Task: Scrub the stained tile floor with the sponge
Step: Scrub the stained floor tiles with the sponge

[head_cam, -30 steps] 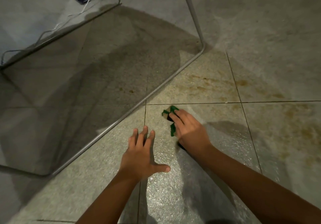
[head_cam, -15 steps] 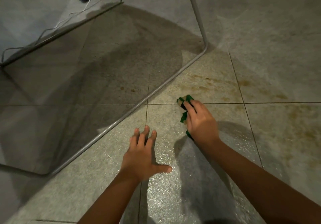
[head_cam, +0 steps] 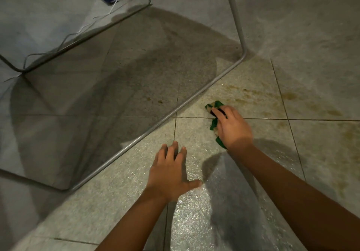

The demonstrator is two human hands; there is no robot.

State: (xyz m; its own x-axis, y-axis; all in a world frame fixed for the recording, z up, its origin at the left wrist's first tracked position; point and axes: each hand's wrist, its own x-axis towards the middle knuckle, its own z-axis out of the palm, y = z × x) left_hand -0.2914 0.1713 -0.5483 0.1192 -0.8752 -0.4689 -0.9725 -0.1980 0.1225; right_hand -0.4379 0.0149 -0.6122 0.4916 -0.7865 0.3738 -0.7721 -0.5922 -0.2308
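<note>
– Frame (head_cam: pixel 155 126) of bent metal tube far left, apart from both hands. Left hand (head_cam: pixel 171 174)?
– Flat on the wet tile floor (head_cam: pixel 194 221), fingers spread, thumb out, holding nothing. Reads as a prop for body weight while the other arm reaches
– Sponge (head_cam: pixel 213 106)?
– Green, crumpled, on the grout line at the near edge of the brown stains (head_cam: pixel 253 96). Right hand (head_cam: pixel 231 128) on top, fingers curled over it, pressing down. Most staining further right looks unscrubbed
</note>
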